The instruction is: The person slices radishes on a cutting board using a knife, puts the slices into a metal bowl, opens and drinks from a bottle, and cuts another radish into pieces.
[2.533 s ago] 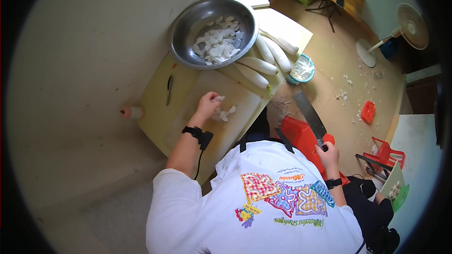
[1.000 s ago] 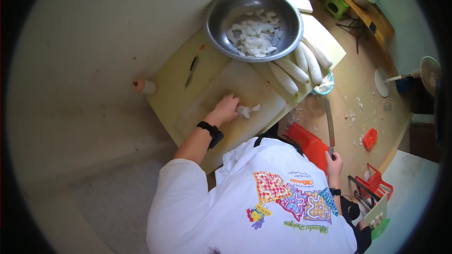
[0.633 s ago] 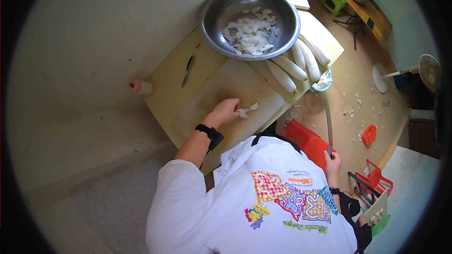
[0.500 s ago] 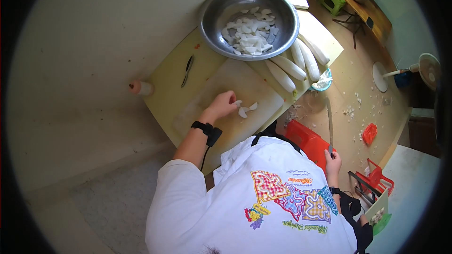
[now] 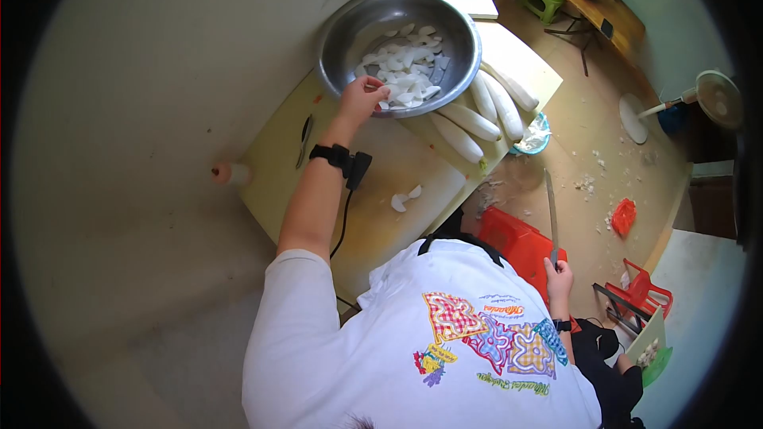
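1. We see a large pale yellow-green table (image 5: 270,159) set against the wall, with the work spread over its top.
2. On it lies a whitish rectangular cutting board (image 5: 377,167), stained yellowish brown toward our side.
3. A wide, round stainless-steel bowl (image 5: 338,40) sits at the board's far end, holding a loose heap of cut pieces.
4. Off the table's right side, we have a red plastic stool (image 5: 505,234) low beside the white shirt.
5. Five long white radishes (image 5: 455,139) lie side by side next to the bowl, to its right.
6. Our right hand (image 5: 559,276) is out past the table, its fingers closed around the handle of a long, broad-bladed steel knife (image 5: 551,206); the blade points away from us, beside the stool and well apart from the board.
7. Our left hand (image 5: 360,101) is at the bowl's near left rim, fingers bent inward above the heap. The fingertips are small and blend with the white behind them, so we cannot tell whether they pinch a slice or have parted.
8. A slim black-and-silver tool (image 5: 304,141) lies on the table, left of the board.
9. Smallest are the thin white radish slices (image 5: 407,71): most are inside the bowl, and a few rest on the board.
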`<action>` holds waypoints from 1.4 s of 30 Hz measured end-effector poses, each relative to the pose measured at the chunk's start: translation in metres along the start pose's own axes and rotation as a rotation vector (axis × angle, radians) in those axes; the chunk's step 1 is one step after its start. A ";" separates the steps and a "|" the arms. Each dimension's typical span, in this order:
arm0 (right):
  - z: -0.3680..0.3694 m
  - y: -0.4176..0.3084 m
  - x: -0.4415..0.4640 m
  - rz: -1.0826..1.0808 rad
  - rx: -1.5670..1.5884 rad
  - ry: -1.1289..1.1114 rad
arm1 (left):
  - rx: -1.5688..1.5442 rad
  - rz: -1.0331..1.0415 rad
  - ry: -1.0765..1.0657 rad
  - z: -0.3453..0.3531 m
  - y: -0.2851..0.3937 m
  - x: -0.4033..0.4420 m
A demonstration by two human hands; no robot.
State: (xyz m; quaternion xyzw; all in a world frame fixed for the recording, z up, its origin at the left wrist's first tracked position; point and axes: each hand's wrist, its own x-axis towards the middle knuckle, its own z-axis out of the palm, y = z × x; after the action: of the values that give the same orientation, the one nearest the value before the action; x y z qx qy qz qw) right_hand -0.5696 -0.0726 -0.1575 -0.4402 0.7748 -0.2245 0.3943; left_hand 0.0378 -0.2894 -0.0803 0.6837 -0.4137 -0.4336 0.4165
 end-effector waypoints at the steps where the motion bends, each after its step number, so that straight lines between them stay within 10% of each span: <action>1: -0.001 0.000 -0.001 -0.009 0.005 -0.003 | -0.004 0.007 -0.007 0.003 -0.003 0.005; 9: -0.002 -0.003 -0.009 -0.008 0.015 0.014 | 0.442 0.295 0.138 0.029 0.002 -0.053; 18: 0.010 -0.016 0.011 -0.097 0.110 -0.035 | 0.816 -0.068 -0.330 0.054 -0.080 -0.177; 37: -0.012 0.001 0.008 -0.096 0.010 -0.046 | 0.787 -0.011 -0.323 0.072 -0.098 -0.185; 42: -0.007 0.010 0.010 -0.127 0.059 -0.006 | 0.265 -0.090 -0.230 0.079 -0.086 -0.187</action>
State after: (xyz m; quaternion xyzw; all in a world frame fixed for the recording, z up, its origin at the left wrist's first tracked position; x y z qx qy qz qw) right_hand -0.5837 -0.0754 -0.1645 -0.4774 0.7372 -0.2705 0.3943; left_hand -0.0712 -0.1063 -0.1359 0.6963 -0.4811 -0.4688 0.2529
